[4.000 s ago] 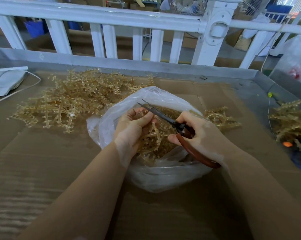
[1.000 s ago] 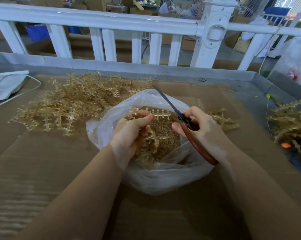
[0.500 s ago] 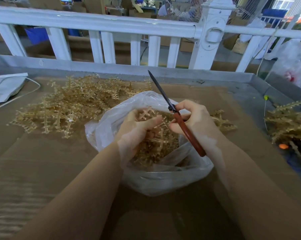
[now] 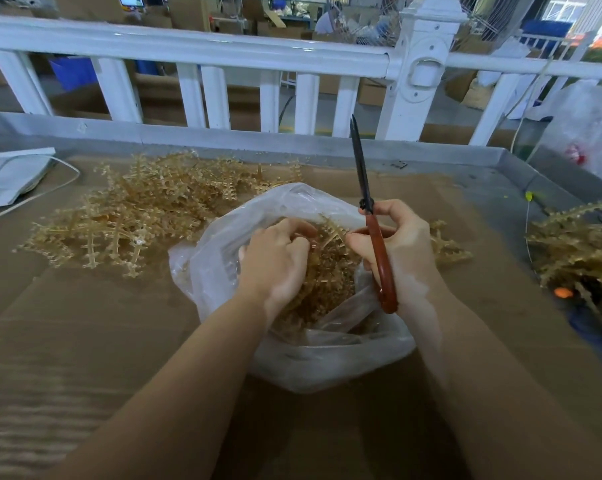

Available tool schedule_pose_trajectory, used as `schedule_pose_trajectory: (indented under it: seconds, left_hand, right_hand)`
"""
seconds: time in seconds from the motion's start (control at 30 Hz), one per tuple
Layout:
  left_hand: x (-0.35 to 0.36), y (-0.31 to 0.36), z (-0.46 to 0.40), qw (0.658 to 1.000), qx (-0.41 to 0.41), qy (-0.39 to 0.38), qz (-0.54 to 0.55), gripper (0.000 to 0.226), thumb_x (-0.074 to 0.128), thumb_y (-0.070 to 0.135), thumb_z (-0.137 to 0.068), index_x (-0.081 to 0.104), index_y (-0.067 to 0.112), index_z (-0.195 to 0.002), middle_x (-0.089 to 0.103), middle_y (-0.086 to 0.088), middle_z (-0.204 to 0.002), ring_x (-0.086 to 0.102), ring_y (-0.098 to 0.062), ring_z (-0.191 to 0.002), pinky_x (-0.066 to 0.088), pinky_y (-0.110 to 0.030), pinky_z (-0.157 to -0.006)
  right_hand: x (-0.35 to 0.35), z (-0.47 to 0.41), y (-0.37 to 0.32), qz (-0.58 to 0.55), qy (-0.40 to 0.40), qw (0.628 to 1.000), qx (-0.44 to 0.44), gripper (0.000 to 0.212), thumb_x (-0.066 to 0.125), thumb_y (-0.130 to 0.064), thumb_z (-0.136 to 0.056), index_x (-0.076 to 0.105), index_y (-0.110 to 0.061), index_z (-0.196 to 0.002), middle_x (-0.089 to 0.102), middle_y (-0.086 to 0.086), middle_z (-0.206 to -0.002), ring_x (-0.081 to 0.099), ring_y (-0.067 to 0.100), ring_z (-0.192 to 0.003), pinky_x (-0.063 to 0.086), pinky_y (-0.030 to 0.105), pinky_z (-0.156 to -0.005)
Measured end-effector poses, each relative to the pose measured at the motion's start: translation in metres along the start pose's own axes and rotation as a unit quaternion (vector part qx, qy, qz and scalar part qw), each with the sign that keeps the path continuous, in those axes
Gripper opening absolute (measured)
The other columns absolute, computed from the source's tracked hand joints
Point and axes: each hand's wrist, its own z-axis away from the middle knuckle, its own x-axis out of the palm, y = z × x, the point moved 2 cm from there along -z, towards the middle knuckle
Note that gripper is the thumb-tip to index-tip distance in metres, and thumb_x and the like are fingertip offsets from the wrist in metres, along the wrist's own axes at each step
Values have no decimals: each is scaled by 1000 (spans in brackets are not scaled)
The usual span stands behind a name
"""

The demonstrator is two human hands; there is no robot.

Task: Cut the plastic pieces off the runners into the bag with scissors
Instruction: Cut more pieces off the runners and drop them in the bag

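A clear plastic bag (image 4: 220, 244) lies open at the table's middle, holding many small tan plastic pieces (image 4: 327, 282). My left hand (image 4: 275, 258) reaches into the bag's mouth and grips a tan runner (image 4: 330, 232) over the pieces. My right hand (image 4: 401, 244) holds the scissors (image 4: 377, 244) by their red-brown handles. Their dark blades are closed and point almost straight up, away from the runner. The right thumb and forefinger also pinch at the runner's end.
A large heap of tan runners (image 4: 137, 209) covers the cardboard left of the bag. More runners lie just right of the bag (image 4: 446, 245) and at the table's right edge (image 4: 573, 247). A white railing (image 4: 223, 50) runs behind the table. A white bag (image 4: 8, 174) sits at far left.
The scissors have swung from lying across the bag to pointing upward with blades closed. My left hand has turned the runner and dipped deeper into the bag.
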Motion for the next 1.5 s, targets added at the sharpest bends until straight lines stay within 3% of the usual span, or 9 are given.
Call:
schedule_pose_trajectory:
  seconds: [0.13,0.2,0.3,0.43,0.53,0.77,0.93,1.2,1.5]
  left_hand:
    - [4,-5,0,995,-28,-97,24,31,34,38,-83,62,48,-84,56,19,-124,33,-15,-130,13,-40,-113]
    - [2,-6,-1,986,-76,-116,94,28,43,35,-91,64,49,-80,57,15,-124,40,-17,-128,19,-45,-113]
    - [1,-9,-2,964,-134,-134,187,20,62,45,-83,70,35,-98,66,4,-117,58,-16,-108,39,-41,-104]
    - [3,-10,-4,957,-119,-84,252,8,75,26,-78,75,20,-83,74,-1,-87,67,-18,-90,50,-32,-89]
    - [5,-14,-3,956,-109,-44,269,5,75,19,-79,75,14,-80,74,-5,-83,67,-20,-83,51,-31,-85]
    - [7,-20,-2,960,-86,-13,267,13,64,26,-89,72,16,-82,73,-3,-86,65,-14,-84,50,-26,-84]
    - [7,-23,-2,952,-82,4,296,15,64,24,-90,71,16,-80,73,-1,-81,66,-9,-78,52,-18,-75]
    - [6,-27,-6,890,-112,25,442,29,62,12,-90,62,20,-62,65,5,-61,62,-8,-58,55,-21,-61]
    - [7,-27,-11,883,-117,28,453,26,56,13,-93,58,19,-69,65,3,-68,60,-12,-68,51,-33,-81]
  right_hand:
    - [3,2,0,2,1,1000,-27,34,71,2,-79,56,-27,-90,65,4,-68,57,4,-47,46,16,-44]
    - [5,2,0,6,-2,999,-35,35,70,3,-79,56,-28,-90,66,7,-70,60,9,-53,50,21,-49]
    - [7,3,0,13,-6,998,-57,35,68,5,-80,56,-27,-88,65,12,-70,61,14,-57,54,27,-57]
    - [10,4,1,45,-25,995,-82,29,69,2,-81,57,-22,-93,68,16,-74,66,25,-64,55,34,-61]
    - [11,4,5,82,-40,991,-99,25,73,-7,-80,58,-21,-94,67,7,-71,63,12,-61,51,23,-56]
    - [-1,12,22,332,-17,935,-120,37,59,-67,-75,46,-39,-95,62,-15,-89,62,11,-85,53,37,-75]
    - [-5,19,27,327,-35,930,-166,31,65,-56,-78,45,-38,-93,54,-19,-79,52,-1,-74,39,21,-66]
    - [-10,21,24,328,-71,930,-152,37,50,-70,-70,46,-40,-91,50,-18,-76,51,11,-78,49,42,-74]
    - [-11,24,24,359,-71,912,-187,36,51,-68,-71,46,-38,-90,48,-18,-74,51,7,-76,48,36,-71]
